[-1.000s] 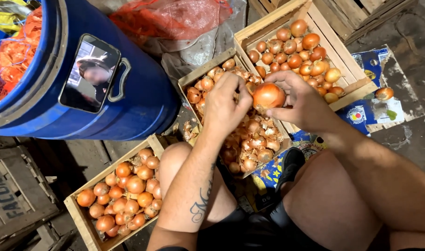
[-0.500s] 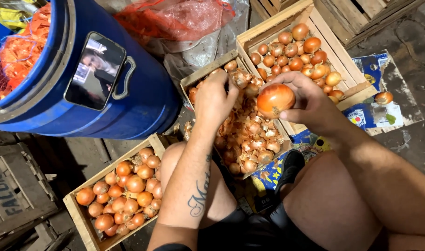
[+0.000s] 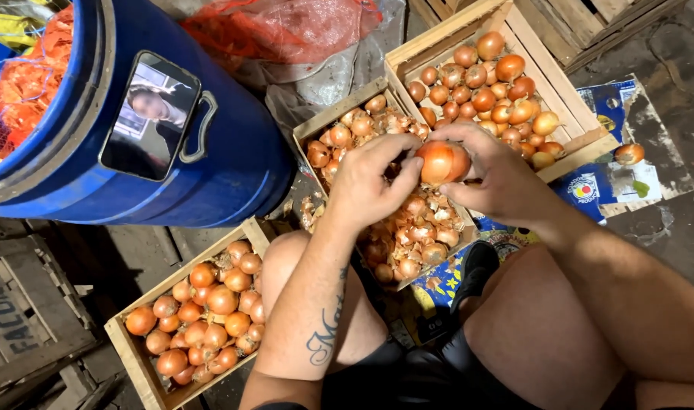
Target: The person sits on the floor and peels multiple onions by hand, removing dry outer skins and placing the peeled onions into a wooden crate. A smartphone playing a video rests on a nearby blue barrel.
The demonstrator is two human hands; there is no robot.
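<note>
a: where's the onion [image 3: 443, 162] from where i'm watching?

b: up in front of me, above the middle crate [image 3: 325, 124]. my right hand [image 3: 506, 182] cups it from the right and below, fingers curled round its far side, thumb underneath. so it's held clear of the pile, not resting on anything.

a: and the left hand [image 3: 366, 186]?

b: it comes in from the left, knuckles up. thumb and forefinger are pressed together on the onion's left edge, pinching what looks like a flap of loose skin. i can't tell for sure whether it's skin or just the bulb itself under the fingertips.

a: which way does the onion lie?

b: its long axis seems to run roughly left to right, one end toward the left hand and the other into the right palm, though the ends are covered, so that's a judgement. the left hand is the one working at it; the right only carries it.

a: what's around?

b: the middle crate below holds onions mixed with papery husks. a far crate [image 3: 567, 99] to the upper right has cleaner onions, a near crate [image 3: 138, 361] sits by my left knee, also full. a blue barrel [image 3: 240, 152] stands to the left with a phone [image 3: 149, 115] tucked at its handle. one stray onion [image 3: 628, 153] lies on printed cardboard beyond the far crate.
</note>
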